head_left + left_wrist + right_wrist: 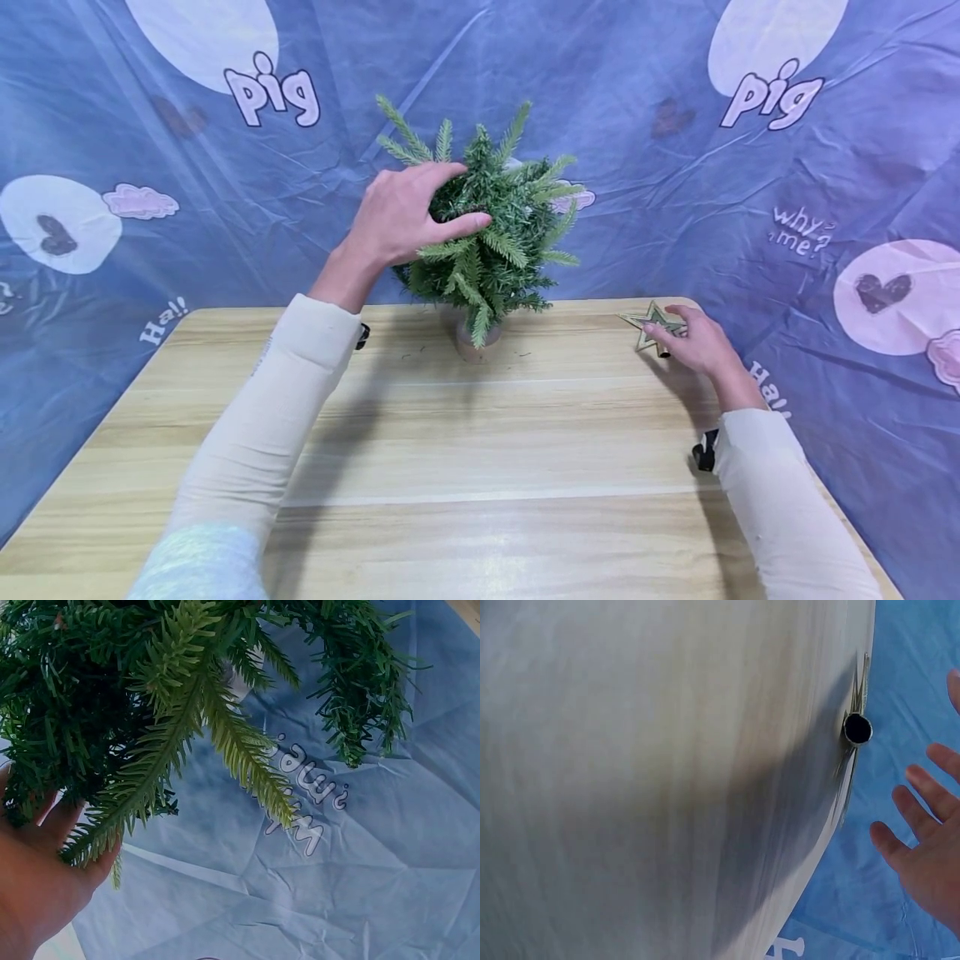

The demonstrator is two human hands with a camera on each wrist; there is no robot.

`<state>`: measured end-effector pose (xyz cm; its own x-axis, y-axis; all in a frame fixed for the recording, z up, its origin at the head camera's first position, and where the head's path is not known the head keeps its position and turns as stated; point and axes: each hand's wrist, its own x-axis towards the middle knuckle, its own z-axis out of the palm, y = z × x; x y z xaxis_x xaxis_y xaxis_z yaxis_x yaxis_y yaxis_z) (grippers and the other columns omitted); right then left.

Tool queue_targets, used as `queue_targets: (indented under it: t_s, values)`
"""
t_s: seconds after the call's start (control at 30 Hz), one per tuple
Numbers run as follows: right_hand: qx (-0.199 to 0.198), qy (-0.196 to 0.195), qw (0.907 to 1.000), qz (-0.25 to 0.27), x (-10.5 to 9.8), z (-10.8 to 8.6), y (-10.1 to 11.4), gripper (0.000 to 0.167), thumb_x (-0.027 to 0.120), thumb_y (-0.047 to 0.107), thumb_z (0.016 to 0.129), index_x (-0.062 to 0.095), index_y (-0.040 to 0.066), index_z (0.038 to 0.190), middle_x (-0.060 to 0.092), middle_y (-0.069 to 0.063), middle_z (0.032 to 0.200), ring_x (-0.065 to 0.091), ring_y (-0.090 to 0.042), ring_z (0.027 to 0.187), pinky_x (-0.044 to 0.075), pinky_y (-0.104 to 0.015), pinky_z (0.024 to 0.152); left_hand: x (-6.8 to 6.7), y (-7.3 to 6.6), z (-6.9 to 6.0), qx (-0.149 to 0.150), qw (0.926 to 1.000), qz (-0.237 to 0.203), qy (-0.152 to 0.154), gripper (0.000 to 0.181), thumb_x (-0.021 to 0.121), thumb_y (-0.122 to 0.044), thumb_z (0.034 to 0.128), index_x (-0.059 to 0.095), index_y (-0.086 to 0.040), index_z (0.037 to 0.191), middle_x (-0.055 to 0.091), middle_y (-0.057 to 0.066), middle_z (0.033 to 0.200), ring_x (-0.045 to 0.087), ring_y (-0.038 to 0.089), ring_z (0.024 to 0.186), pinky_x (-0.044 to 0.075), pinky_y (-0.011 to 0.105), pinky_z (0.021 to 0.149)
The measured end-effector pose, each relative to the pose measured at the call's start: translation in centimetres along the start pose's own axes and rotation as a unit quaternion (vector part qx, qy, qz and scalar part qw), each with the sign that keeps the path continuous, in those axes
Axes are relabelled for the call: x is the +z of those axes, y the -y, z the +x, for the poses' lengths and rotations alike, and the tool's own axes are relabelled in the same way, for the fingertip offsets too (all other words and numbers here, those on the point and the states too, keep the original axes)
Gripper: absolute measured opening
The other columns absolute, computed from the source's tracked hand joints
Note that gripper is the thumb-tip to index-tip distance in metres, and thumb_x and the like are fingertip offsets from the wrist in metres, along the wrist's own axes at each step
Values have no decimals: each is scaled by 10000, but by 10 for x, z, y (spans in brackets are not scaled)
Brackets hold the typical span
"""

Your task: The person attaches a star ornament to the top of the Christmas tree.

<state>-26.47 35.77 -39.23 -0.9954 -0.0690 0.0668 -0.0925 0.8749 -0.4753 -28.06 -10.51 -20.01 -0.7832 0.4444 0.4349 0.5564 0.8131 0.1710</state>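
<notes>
A small artificial Christmas tree [510, 242] stands near the table's far edge, on a pale round base [477, 343] partly covered by a drooping branch. My left hand [401, 212] is at the tree's left side, thumb and fingers spread apart around its upper branches. In the left wrist view, green sprigs [180, 727] cross in front of that hand's fingers. At the far right lies a gold-edged star topper [654, 321] with a short tube. Beside it is my right hand [701, 340]; in the right wrist view its fingers [915, 814] are spread, apart from the star.
The wooden table [465, 467] ends just behind the tree and the star. A blue printed cloth [637, 208] hangs close behind and along both sides. A few dark bits [522, 355] lie near the base.
</notes>
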Motion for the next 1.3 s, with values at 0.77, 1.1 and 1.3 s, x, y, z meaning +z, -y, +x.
queue_targets:
  t_s: [0.77, 1.1, 1.3]
  values:
    - [215, 319, 9991, -190, 3, 4, -20, 842, 536, 568, 1001, 352, -88, 1496, 312, -414, 1489, 329, -644, 1294, 281, -737, 1048, 4, -2, -3, 110, 9993, 340, -85, 838, 528, -741, 902, 491, -173, 1516, 562, 87, 1464, 615, 297, 1201, 450, 382, 738]
    - [152, 323, 9992, -178, 2, 7, -26, 736, 533, 468, 1031, 378, -104, 1468, 360, -411, 1457, 343, -631, 1295, 283, -721, 1062, 3, 0, -4, 25, 9995, 318, 17, 849, 508, -756, 904, 477, -179, 1526, 528, 69, 1500, 545, 292, 1313, 479, 455, 911]
    - [109, 317, 9993, -177, 1, 8, -30, 693, 549, 411, 1033, 385, -113, 1456, 377, -410, 1443, 351, -627, 1291, 287, -716, 1061, 3, 0, -2, 52, 9994, 328, -28, 847, 508, -761, 900, 483, -187, 1522, 532, 62, 1497, 558, 289, 1294, 484, 442, 886]
